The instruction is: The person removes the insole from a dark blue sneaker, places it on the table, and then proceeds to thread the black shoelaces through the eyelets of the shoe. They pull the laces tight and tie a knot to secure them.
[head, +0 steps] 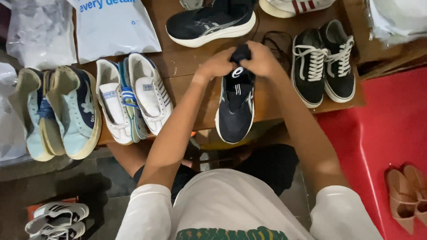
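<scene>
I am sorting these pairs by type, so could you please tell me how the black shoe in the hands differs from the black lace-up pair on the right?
The black shoe is a single one, held at its heel end by the left hand and right hand; the lace-up pair sits untouched, side by side. The held shoe shows no laces; the pair has white laces. The held shoe carries pale side stripes; the pair shows none. Both are black with white soles on the wooden table.

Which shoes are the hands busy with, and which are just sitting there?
In hand:
black running shoe, gripped by left hand and right hand

Just lying about:
its black mate
black lace-up pair
white pair
pale blue pair
tan heels
</scene>
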